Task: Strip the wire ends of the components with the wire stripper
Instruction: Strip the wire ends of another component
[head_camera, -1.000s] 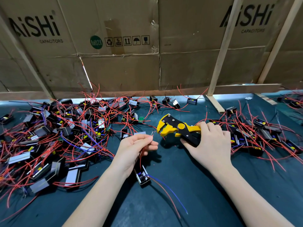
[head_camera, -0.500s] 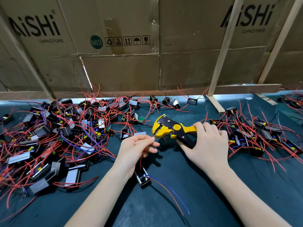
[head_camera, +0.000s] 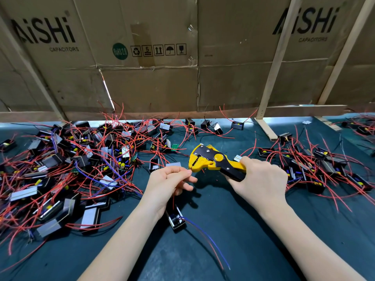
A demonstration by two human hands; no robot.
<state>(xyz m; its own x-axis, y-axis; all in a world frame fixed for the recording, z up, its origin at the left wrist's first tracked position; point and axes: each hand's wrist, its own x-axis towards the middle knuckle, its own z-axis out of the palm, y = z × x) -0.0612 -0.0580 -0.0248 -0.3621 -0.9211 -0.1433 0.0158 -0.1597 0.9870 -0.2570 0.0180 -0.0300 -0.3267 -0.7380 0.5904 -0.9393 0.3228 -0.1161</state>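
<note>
My right hand [head_camera: 261,179] grips the handles of a yellow and black wire stripper [head_camera: 211,161], its jaws pointing left. My left hand [head_camera: 168,183] pinches a thin red wire [head_camera: 173,201] between thumb and fingers, and the wire's tip sits at the stripper's jaws. That wire runs down to a small black component [head_camera: 175,219] lying on the table under my left wrist, with a blue and a red lead [head_camera: 205,240] trailing toward me.
A big heap of black components with red wires [head_camera: 67,169] covers the left of the dark green table [head_camera: 243,230]. A smaller heap [head_camera: 316,165] lies to the right. Cardboard panels [head_camera: 152,78] and wooden battens [head_camera: 272,78] wall off the back.
The stripper has moved left toward my left hand, and its jaws now meet the tip of the red wire. My left hand has stayed nearly in place.
</note>
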